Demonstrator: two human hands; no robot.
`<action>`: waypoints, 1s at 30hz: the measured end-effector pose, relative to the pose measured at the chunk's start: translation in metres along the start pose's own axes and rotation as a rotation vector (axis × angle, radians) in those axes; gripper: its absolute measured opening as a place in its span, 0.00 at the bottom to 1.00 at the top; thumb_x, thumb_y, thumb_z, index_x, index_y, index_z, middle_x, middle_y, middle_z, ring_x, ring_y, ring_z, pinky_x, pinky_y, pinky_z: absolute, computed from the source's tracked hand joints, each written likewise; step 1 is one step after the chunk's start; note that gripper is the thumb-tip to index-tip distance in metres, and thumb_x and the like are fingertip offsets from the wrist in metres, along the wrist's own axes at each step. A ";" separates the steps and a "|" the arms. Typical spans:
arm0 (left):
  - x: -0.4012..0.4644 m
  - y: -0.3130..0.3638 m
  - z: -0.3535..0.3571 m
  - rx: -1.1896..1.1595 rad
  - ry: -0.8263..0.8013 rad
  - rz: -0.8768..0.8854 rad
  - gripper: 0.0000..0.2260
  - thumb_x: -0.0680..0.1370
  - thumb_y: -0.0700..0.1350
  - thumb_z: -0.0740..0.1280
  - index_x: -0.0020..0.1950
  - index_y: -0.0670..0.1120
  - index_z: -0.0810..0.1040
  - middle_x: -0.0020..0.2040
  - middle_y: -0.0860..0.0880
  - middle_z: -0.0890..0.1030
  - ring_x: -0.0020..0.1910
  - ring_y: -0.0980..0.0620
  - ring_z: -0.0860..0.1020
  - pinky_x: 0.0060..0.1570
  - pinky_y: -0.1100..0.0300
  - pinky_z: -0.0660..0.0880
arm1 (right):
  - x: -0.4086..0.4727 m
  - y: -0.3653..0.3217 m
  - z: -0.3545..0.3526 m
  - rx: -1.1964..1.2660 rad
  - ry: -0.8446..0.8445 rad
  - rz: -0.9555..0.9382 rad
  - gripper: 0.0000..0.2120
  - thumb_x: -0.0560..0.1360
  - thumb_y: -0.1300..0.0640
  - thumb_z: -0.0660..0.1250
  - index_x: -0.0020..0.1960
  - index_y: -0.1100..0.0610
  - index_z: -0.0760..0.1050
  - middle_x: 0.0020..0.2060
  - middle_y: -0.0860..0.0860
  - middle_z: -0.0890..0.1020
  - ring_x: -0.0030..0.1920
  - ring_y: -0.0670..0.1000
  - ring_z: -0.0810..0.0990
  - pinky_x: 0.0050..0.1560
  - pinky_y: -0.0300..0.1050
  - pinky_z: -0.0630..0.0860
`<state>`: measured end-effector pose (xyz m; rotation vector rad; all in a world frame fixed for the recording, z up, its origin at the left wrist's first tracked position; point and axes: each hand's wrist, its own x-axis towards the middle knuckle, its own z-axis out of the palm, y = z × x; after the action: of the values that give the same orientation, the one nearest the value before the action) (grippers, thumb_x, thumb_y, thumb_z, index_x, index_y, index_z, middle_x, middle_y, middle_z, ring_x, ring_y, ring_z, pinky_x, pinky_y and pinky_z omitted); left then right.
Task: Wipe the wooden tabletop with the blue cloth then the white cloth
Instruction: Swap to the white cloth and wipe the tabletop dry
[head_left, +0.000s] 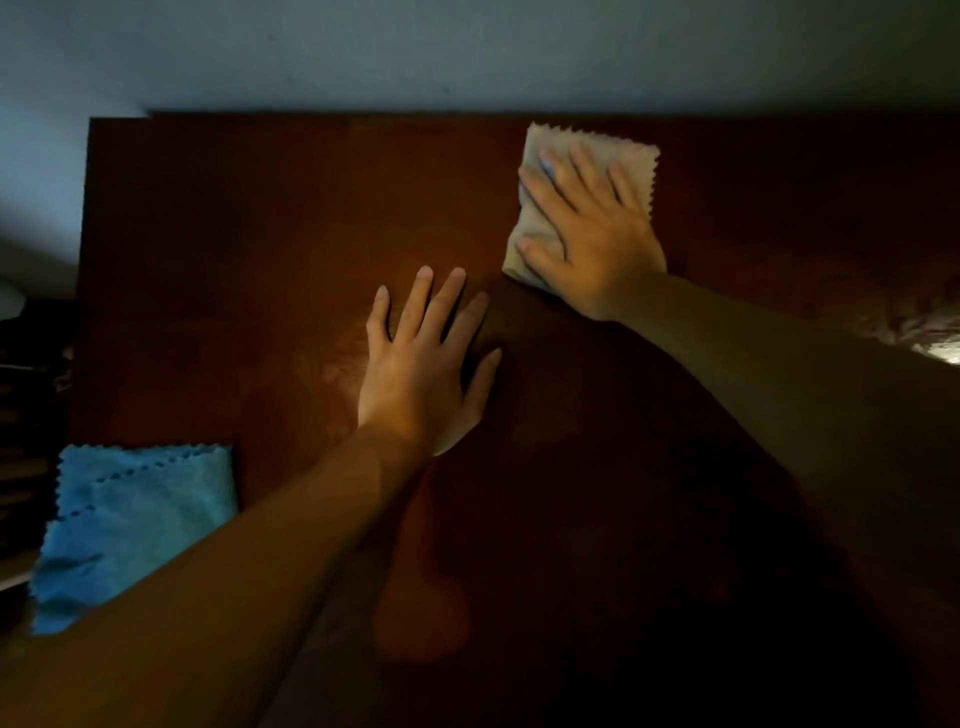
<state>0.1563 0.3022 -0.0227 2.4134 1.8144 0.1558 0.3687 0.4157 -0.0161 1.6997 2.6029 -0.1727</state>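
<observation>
The white cloth (589, 156) (folded, zigzag-edged) lies near the far edge of the tabletop (249, 249) under the right hand (592, 234), fingers spread flat on it — the left hand (421, 374) rests open-palmed mid-table, holding nothing, and the blue cloth (130, 525) sits at the near left corner.

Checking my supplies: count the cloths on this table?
2. The blue cloth lies at the near left edge; the white cloth sits far right under the right hand.
</observation>
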 end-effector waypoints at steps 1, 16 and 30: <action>0.000 0.000 -0.001 -0.010 0.006 0.002 0.26 0.82 0.60 0.53 0.76 0.50 0.66 0.79 0.46 0.62 0.79 0.43 0.57 0.75 0.36 0.52 | 0.005 0.001 0.000 -0.008 -0.009 0.009 0.35 0.82 0.36 0.47 0.83 0.53 0.53 0.82 0.54 0.54 0.82 0.57 0.48 0.80 0.58 0.43; 0.002 0.000 -0.001 0.053 -0.051 0.021 0.27 0.81 0.60 0.51 0.76 0.49 0.66 0.78 0.44 0.63 0.79 0.40 0.56 0.75 0.35 0.51 | -0.059 -0.037 0.009 -0.010 -0.013 -0.019 0.34 0.82 0.36 0.47 0.82 0.52 0.56 0.82 0.55 0.56 0.82 0.57 0.50 0.80 0.62 0.48; 0.002 0.003 -0.005 -0.012 -0.024 0.029 0.25 0.82 0.58 0.56 0.75 0.46 0.68 0.77 0.42 0.66 0.77 0.37 0.60 0.73 0.32 0.54 | 0.028 -0.010 -0.003 0.014 0.007 0.070 0.33 0.81 0.37 0.51 0.82 0.50 0.55 0.82 0.53 0.55 0.82 0.57 0.48 0.80 0.59 0.45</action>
<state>0.1591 0.3029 -0.0172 2.4240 1.7636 0.1403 0.3482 0.4372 -0.0147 1.7958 2.5479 -0.1837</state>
